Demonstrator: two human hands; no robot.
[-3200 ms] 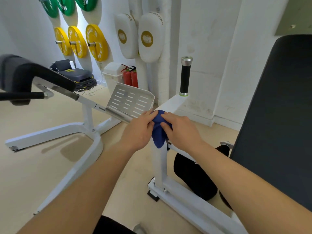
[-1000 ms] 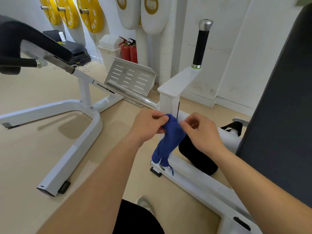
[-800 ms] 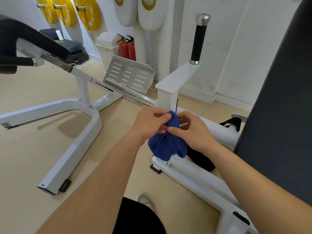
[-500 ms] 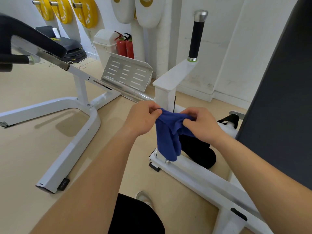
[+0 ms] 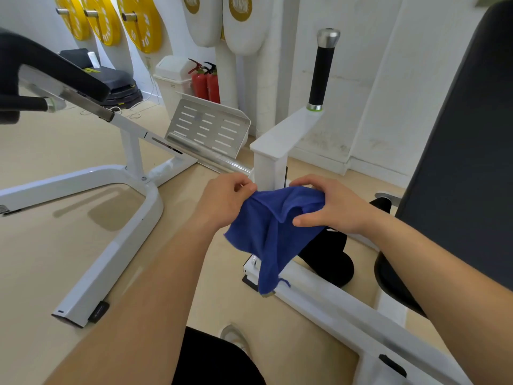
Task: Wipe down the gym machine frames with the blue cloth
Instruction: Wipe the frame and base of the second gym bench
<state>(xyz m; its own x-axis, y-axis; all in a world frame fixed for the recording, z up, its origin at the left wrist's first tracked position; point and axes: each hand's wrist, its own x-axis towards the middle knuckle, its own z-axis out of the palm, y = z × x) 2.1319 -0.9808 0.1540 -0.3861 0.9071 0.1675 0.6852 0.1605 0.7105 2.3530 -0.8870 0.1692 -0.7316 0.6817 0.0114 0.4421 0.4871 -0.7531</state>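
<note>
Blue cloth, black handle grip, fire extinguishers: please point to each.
blue cloth (image 5: 266, 240), head view, hanging middle.
black handle grip (image 5: 321, 73), head view, mid-length.
fire extinguishers (image 5: 200, 86), head view, left one's body.

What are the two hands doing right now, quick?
Left hand: closed, pinching one edge of the blue cloth.
Right hand: closed, gripping the blue cloth too.

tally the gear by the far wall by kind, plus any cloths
yellow weight plates: 3
white strike pads: 2
red fire extinguishers: 2
white bin: 1
blue cloth: 1
total: 9
</note>
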